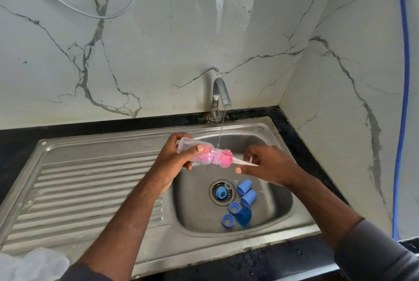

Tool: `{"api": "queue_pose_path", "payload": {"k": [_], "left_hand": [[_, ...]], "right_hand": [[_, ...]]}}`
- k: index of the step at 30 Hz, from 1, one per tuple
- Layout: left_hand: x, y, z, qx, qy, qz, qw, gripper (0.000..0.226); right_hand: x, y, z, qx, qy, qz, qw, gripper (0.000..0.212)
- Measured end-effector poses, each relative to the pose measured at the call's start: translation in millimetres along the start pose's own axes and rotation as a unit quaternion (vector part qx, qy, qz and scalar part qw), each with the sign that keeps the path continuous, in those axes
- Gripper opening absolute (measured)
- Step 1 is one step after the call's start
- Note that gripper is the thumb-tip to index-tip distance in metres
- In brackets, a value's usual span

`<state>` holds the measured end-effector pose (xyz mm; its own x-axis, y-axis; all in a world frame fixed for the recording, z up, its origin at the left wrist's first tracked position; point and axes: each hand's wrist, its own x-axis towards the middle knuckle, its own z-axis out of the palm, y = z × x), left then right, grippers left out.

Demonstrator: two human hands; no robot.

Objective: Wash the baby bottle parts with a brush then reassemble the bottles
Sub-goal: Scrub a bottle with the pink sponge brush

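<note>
Grey sleeves (376, 251) on both arms, forearms (127, 208) bare.

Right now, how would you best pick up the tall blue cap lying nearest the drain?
From above, grip the blue cap end to end. It lies on its side in the sink, and a second cap crowds its near flank, while both ends look free.
</note>
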<state>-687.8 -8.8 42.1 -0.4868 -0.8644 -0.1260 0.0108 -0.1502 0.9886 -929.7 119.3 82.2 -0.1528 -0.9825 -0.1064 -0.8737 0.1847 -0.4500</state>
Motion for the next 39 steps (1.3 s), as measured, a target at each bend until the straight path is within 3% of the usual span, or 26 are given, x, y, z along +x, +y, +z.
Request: {"api": "queue_pose_path", "payload": {"k": [4, 8, 13, 16, 20, 26, 29, 32, 36, 39], "left_hand": [[7, -11, -2, -0.01, 0.06, -0.007, 0.998, 0.065], [7, -15, 12, 0.009, 0.054, -0.022, 0.998, 0.063], [9, -12, 24, -0.001, 0.059, -0.026, 0.998, 0.046], [9, -4, 36, -0.051, 0.037, -0.026, 0.998, 0.056], [12, 6, 51, -0.137, 0.139, -0.03, 0.98, 0.076], [12, 19, 66, -0.326, 0.143, -0.109, 0.928, 0.03], [13, 24, 72, -0.354, 0.151, -0.106, 0.917, 0.033], [18, 25, 78, -0.347, 0.181, -0.101, 0.915, 0.074], [21, 24, 84, -0.361, 0.237, -0.099, 0.896, 0.059], [25, 22, 84, -0.375, 0.241, -0.116, 0.888, 0.079]], "right_hand": [[-11, 33, 5, 0.033, 0.018, -0.012, 0.999, 0.014], [-11, 41, 4, -0.015, 0.111, -0.075, 0.991, 0.016], [-10, 30, 4, -0.109, 0.148, -0.161, 0.97, 0.019], [-10, 24, 3, -0.104, 0.128, -0.168, 0.972, 0.026], [-5, 23, -7, -0.083, 0.115, -0.164, 0.976, 0.029], [-2, 20, -10, -0.096, 0.087, -0.151, 0.98, 0.021], [-5, 13, -4, -0.025, 0.046, -0.134, 0.99, 0.017], [-3, 9, 0, 0.045, -0.009, -0.112, 0.993, 0.018], [4, -1, -11, 0.158, -0.088, -0.076, 0.981, 0.02], [7, -3, -16, 0.296, -0.15, -0.017, 0.943, 0.019]]}}
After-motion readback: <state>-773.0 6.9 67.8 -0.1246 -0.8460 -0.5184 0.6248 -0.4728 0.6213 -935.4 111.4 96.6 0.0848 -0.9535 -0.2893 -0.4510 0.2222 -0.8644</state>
